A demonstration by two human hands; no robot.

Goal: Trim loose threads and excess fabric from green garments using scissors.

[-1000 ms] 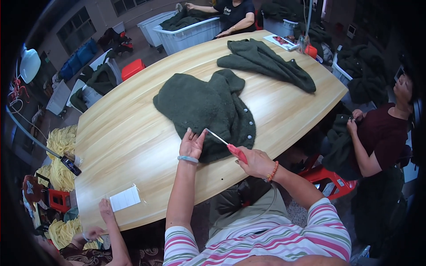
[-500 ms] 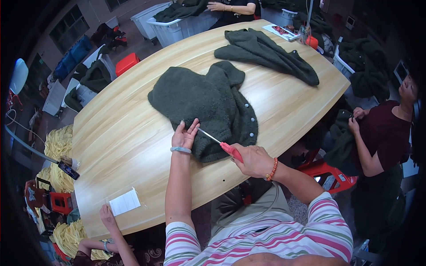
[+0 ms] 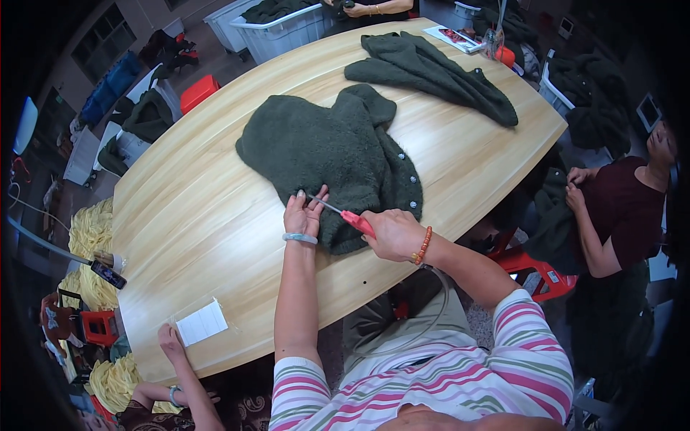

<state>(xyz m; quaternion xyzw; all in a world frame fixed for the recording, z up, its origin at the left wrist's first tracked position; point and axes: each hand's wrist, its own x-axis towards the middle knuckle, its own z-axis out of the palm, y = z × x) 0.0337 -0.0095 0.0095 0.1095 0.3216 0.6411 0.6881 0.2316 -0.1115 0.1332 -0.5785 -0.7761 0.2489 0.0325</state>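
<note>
A dark green fuzzy knitted cardigan (image 3: 309, 144) with several pale round buttons lies on the wooden table in front of me. My left hand (image 3: 304, 214) rests palm up at its near edge, thumb and fingers apart against the knit. A red-handled tool (image 3: 357, 222) with a thin metal shaft is in my right hand (image 3: 397, 234), fingers closed round the handle. Its shaft slants up and left over the cardigan, and the tip lies between my left thumb and fingers. Whether that tip touches the fabric, I cannot tell. A thin hose (image 3: 447, 287) curves below my right wrist.
Farther back on the table (image 3: 180, 237) lies another dark green knit garment (image 3: 431, 75). A white paper (image 3: 202, 323) sits front left beside a person's hand (image 3: 170, 343). At right, a person (image 3: 618, 208) handles dark knitwear. A red stool (image 3: 543, 280) stands close by.
Both my hands and the tool have shifted: the right hand has gone left and up with the tool, whose shaft now reaches farther between my left fingers. The cardigan stays about where it was.
</note>
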